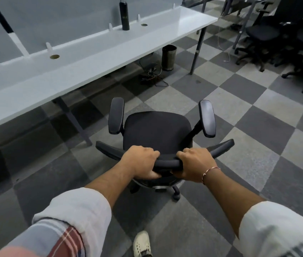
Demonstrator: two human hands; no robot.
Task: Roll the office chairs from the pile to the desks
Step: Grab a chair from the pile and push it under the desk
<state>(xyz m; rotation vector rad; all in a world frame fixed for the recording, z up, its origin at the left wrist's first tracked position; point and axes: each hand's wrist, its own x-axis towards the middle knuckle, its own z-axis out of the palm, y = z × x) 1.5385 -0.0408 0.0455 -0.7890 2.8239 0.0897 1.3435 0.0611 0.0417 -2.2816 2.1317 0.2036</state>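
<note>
Carpet point(239, 112), grey-checked, runs under white desk point(91, 58); left hand point(141, 164) and right hand point(195, 164) grip chair point(156, 130).

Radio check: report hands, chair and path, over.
Left hand and right hand grip chair by backrest. Chair on floor beside desk, not tucked in. Bin, cables under desk ahead.

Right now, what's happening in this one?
A person grips the top of an office chair backrest with the left hand and the right hand side by side. The chair stands on the checkered floor, close to the long white desk on the left but not yet tucked under it. The pile of chairs sits at the far right. A black bottle stands on the desk.
</note>
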